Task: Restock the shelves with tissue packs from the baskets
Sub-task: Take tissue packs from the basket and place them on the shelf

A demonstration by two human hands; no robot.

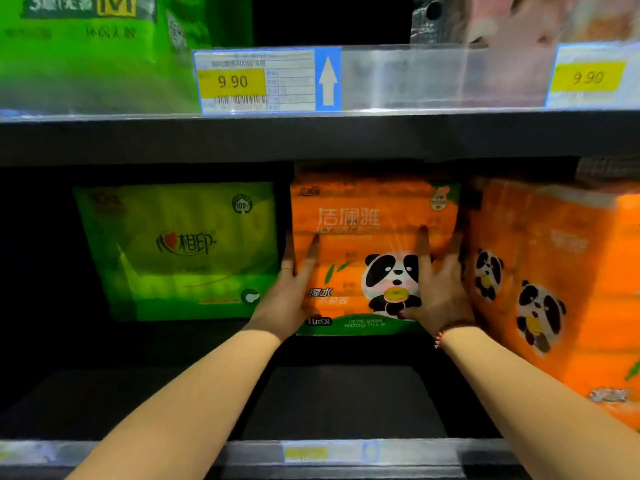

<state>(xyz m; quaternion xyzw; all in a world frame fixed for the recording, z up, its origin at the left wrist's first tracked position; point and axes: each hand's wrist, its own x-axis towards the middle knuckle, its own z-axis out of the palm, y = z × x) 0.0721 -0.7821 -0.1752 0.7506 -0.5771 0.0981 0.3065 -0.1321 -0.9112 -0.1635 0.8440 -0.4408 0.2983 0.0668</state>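
An orange tissue pack with a panda print (360,244) stands upright deep on the dark lower shelf (339,400). My left hand (291,292) grips its lower left edge, fingers flat on the front and side. My right hand (436,289) holds its right side, fingers spread over the panda. Both arms reach far into the shelf. No basket is in view.
A green tissue pack (176,251) stands just left of the orange one. A larger orange panda pack (554,278) sits tilted close on the right. The shelf above (311,136) carries price tags (232,81) and more packs. Bare dark shelf board lies in front.
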